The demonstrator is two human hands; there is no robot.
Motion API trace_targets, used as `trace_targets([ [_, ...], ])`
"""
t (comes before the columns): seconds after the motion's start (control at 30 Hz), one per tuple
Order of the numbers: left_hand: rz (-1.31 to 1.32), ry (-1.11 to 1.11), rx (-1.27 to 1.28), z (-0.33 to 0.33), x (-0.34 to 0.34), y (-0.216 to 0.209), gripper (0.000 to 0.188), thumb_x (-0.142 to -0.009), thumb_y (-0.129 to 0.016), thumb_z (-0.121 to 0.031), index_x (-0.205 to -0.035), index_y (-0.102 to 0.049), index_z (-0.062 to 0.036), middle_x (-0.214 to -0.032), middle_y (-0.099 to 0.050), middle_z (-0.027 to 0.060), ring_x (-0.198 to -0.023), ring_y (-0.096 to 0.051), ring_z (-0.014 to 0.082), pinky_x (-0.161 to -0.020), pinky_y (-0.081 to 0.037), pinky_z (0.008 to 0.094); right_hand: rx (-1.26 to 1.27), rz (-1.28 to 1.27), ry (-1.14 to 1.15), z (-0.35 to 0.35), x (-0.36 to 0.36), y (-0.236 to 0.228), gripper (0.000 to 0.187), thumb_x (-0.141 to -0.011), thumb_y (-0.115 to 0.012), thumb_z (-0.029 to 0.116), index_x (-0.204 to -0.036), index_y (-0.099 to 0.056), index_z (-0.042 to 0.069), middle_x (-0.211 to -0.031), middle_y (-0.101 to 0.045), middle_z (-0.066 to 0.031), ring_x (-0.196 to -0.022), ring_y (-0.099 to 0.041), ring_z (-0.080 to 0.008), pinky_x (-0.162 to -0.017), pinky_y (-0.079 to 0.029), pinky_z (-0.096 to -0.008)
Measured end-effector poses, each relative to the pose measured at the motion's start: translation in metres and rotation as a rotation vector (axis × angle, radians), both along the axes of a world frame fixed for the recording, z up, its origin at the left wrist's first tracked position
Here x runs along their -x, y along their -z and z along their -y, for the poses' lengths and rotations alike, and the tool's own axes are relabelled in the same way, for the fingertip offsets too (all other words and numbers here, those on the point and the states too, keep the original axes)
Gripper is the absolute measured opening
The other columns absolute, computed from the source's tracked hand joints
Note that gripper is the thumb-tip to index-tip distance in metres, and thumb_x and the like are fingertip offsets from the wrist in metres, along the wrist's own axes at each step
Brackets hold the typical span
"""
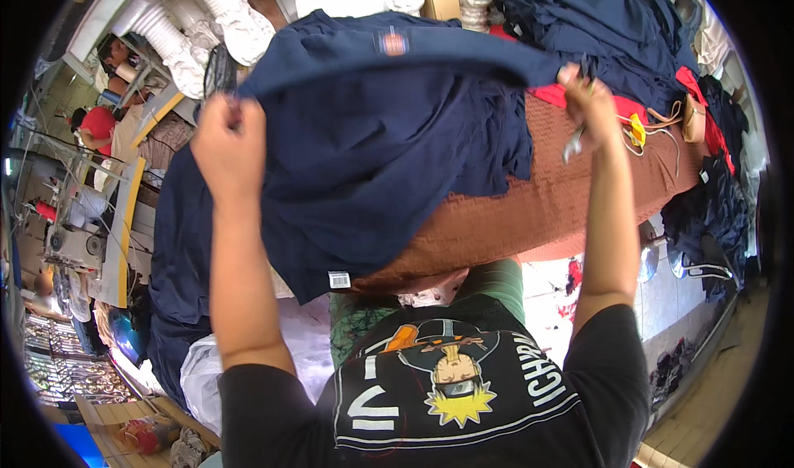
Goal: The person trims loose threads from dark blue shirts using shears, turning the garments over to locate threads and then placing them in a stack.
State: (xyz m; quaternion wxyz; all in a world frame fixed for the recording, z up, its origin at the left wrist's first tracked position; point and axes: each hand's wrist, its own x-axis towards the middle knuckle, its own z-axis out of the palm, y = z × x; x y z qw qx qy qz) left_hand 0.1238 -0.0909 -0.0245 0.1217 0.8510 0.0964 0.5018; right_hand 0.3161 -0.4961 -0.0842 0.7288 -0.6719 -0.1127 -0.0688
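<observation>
A dark navy garment [356, 162] lies over the table in front of me. Its top edge, a folded band with a small orange and blue patch [393, 42], is stretched between my hands. My left hand [230, 141] is closed on the band's left end, while my right hand [589, 104] pinches the right end. A small metal tool [571, 144] shows below my right palm, blurred, its kind unclear. Near the table's front edge, a white barcode tag [339, 279] sits on the navy cloth.
Brown patterned cloth [480, 228] covers the table. Navy garments [595, 34] are heaped at the far right, near red cloth and a yellow item [636, 131] with cords. White ornate columns [219, 9] stand behind. Sewing machines [78, 241] and a person in red [95, 129] are at left.
</observation>
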Motion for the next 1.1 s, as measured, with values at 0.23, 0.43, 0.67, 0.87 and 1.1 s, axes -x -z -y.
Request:
trace_targets([
  [0.23, 0.067, 0.201, 0.156, 0.019, 0.040, 0.118, 0.021, -0.075, -0.067, -0.007, -0.094, -0.060, -0.0008, -0.097, -0.061, 0.0122, -0.088, -0.059, 0.0243, -0.083, -0.046, 0.0343, 0.213, -0.175, -0.137, 0.010, 0.021, 0.076, 0.019, -0.090, -0.066, 0.016, -0.106, -0.068, 0.006, -0.057, -0.041, 0.0116, -0.047, -0.033, 0.0002, -0.044, -0.023, -0.0189],
  [0.43, 0.134, 0.285, 0.108, 0.033, 0.025, 0.064, 0.007, -0.085, -0.064, -0.001, -0.092, -0.061, -0.0022, -0.101, -0.063, 0.0098, -0.096, -0.058, 0.0193, -0.090, -0.043, 0.0310, 0.246, 0.150, 0.019, -0.026, 0.043, 0.028, 0.018, -0.087, -0.068, 0.009, -0.104, -0.069, 0.003, -0.080, -0.061, 0.0063, -0.068, -0.047, 0.0006, -0.060, -0.036, -0.0167],
  [0.67, 0.002, 0.179, -0.046, 0.053, -0.002, 0.043, 0.033, -0.084, -0.070, -0.015, -0.113, -0.063, -0.0030, -0.112, -0.064, 0.0101, -0.106, -0.059, 0.0240, -0.097, -0.041, 0.0348, 0.736, 0.680, 0.105, -0.101, 0.076, 0.037, 0.038, -0.070, -0.080, 0.018, -0.105, -0.065, 0.015, -0.106, -0.061, -0.0039, -0.078, -0.065, -0.0247, -0.070, -0.053, -0.0349],
  [0.87, -0.361, 0.068, 0.541, 0.009, 0.020, 0.042, 0.036, -0.079, -0.077, -0.022, -0.105, -0.067, 0.0020, -0.095, -0.068, 0.0086, -0.090, -0.062, 0.0140, -0.084, -0.047, 0.0271, 0.628, 0.715, 0.129, -0.089, 0.050, 0.045, 0.021, -0.073, -0.071, 0.001, -0.092, -0.067, 0.009, -0.093, -0.066, -0.0049, -0.081, -0.067, -0.0238, -0.069, -0.053, -0.0324],
  [1.1, 0.216, 0.622, 0.694, 0.029, 0.034, -0.072, 0.023, -0.083, -0.072, -0.014, -0.100, -0.067, 0.0011, -0.097, -0.068, 0.0054, -0.083, -0.063, 0.0093, -0.076, -0.047, 0.0198, 0.351, 0.896, 0.504, -0.049, 0.043, -0.050, 0.016, -0.087, -0.067, 0.007, -0.103, -0.071, 0.010, -0.086, -0.065, 0.0076, -0.060, -0.038, 0.0001, -0.053, -0.031, -0.0156],
])
